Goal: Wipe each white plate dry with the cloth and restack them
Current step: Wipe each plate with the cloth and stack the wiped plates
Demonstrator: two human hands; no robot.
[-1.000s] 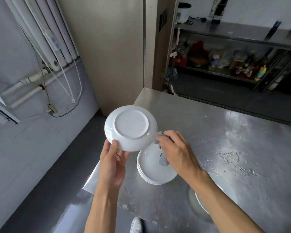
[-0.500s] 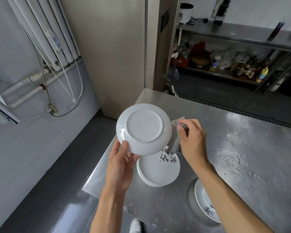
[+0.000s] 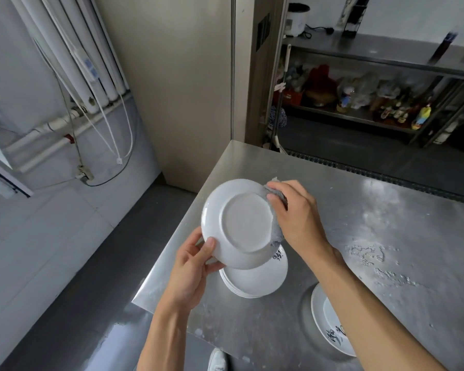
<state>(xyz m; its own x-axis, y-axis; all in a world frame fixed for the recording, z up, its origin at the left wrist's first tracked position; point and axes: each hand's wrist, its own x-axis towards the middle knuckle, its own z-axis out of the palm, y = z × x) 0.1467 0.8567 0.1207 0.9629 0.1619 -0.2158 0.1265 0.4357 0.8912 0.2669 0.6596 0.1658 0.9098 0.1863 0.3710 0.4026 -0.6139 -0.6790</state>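
Stainless steel table [image 3: 386,223], dull surface, with whitish water marks [image 3: 367,255] toward its right side.

Held plate [image 3: 241,223]: white, in the air over the table's near left corner, tilted so its underside and foot ring face the camera. It hangs directly above the stack of plates [image 3: 255,282] and is apart from it. The stack sits on the table near that same corner. Black lettering shows on the far rim of its top plate.

Left hand [image 3: 190,269]: grips the held plate at its lower left rim. The thumb lies flat on the underside, and the other fingers are curled behind the plate, mostly hidden.

Right hand [image 3: 298,215]: fingers pressed together and curled over a grey cloth [image 3: 277,234], pushing it against the right rim of the held plate. The cloth shows at the fingertips by the upper rim and again below the palm. How far it wraps onto the hidden face cannot be told.

Lone plate [image 3: 330,325]: white with black lettering, flat on the table at the near edge. It lies right of the stack, apart from it, and is partly covered by the right forearm.

Beyond the far edge: metal shelving [image 3: 359,116] carrying bottles and bags.

Floor below the near edge: a white shoe [image 3: 217,360].
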